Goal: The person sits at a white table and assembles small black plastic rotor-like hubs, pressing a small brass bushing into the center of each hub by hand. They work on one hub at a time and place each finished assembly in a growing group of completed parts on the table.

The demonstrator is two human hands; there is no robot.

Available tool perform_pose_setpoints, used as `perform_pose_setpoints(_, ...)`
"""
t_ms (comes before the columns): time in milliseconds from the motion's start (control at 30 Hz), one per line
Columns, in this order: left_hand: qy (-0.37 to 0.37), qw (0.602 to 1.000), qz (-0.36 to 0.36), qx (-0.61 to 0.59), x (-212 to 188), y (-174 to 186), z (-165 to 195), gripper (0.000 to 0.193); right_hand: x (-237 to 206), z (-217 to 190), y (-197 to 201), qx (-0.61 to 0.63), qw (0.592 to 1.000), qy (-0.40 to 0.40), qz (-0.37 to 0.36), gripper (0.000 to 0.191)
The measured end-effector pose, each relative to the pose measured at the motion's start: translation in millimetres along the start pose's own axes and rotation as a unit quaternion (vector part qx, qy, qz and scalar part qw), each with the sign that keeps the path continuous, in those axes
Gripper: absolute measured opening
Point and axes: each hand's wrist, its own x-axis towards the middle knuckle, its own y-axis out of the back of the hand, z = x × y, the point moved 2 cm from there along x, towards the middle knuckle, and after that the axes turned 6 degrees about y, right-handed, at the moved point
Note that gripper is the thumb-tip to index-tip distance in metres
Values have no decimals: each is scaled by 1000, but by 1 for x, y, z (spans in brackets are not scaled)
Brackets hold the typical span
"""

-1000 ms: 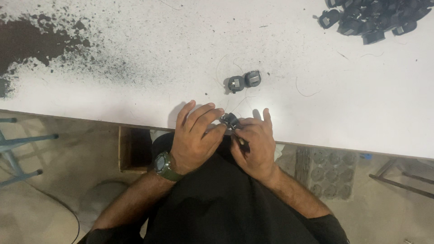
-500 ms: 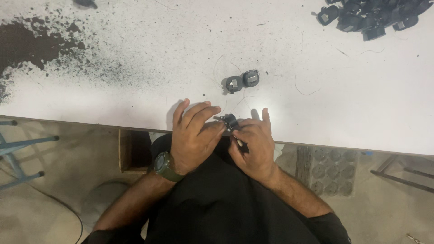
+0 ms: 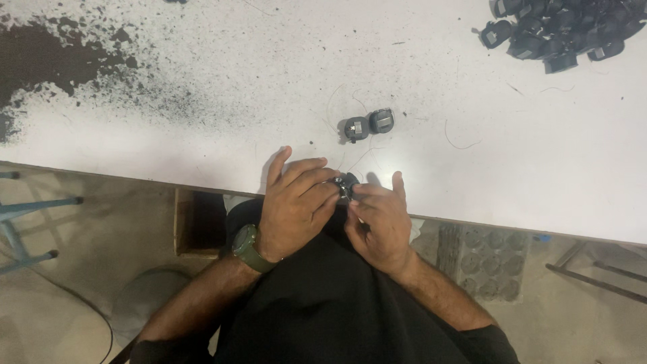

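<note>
Little is changing since the earlier frames: both hands are staying at the near edge of the white table, with only the fingers shifting slightly around the small black plastic part. The left hand is pinching that part from the left, its grip clamped on it, while the right hand is closing its fingertips on it from the right. Judging from this, the work goes best with the part kept steady just above the table edge, so that it is not slipping down onto the lap. 2 similar small black round parts are lying side by side, touching, further out on the table. 1 heap of black parts is sitting at the far right corner, too tangled to count. Dark powder is spreading across the far left.
</note>
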Motion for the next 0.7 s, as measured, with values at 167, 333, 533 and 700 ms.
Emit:
perform_pose_setpoints(167,-3,1000,1,-3,1,2,2,11,7,-5,4,-18,999,-35,-19,31)
perform_pose_setpoints(333,29,999,22,-24,3,4,2,17,15,-2,17,-26,999,-17,17,25)
perform_pose_setpoints(533,59,998,2,-13,9,11,-1,24,26,8,17,-70,991,-94,-61,44)
perform_pose_setpoints(700,51,998,6,-22,17,24,6,11,31,7,12,-77,989,-84,-96,45)
